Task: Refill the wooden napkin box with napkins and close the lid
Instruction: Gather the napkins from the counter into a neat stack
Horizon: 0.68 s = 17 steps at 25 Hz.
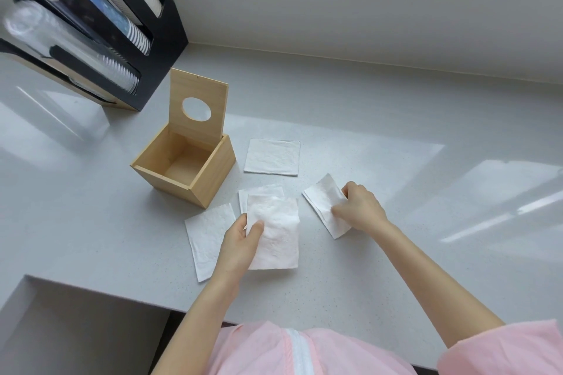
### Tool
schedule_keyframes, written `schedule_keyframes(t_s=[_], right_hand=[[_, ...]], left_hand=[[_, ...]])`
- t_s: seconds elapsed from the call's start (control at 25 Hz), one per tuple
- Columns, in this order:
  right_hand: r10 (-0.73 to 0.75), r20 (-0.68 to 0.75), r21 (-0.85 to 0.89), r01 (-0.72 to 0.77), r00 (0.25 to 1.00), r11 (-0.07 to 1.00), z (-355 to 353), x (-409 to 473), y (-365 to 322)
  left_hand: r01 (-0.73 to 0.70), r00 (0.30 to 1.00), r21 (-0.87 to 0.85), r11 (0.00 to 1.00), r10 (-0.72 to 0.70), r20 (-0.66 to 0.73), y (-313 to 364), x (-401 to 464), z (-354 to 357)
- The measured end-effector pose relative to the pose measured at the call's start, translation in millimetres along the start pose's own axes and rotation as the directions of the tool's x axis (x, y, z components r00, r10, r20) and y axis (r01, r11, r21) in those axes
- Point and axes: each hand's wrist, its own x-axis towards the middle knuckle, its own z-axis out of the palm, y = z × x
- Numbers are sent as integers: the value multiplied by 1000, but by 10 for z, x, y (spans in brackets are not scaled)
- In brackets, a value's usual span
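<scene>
Napkins lay loose on the bench (396,119) at four o'clock of the open, empty wooden box (195,175). Our left hand (239,242) pinched one napkin (275,237); our right hand (361,207) pinched another (324,202). Light and limp, they seemed best taken by the edges.

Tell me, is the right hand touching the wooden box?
Apart. The head view shows the right hand resting on a napkin, with bare counter before the wooden box.
</scene>
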Motion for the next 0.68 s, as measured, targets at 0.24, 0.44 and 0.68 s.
schedule_keyframes(t_s=[0.24, 0.44, 0.68], right_hand=[[-18, -57, 124, 25, 998, 992, 34, -100, 50], [-133, -28, 553, 127, 991, 824, -204, -396, -63], [-332, 106, 786, 125, 937, 606, -192, -777, -382]], left_hand=[[56, 998, -58, 997, -55, 9, 31, 54, -6], [66, 997, -73, 995, -63, 43, 83, 52, -11], [153, 972, -274, 950, -95, 213, 169, 15, -72]])
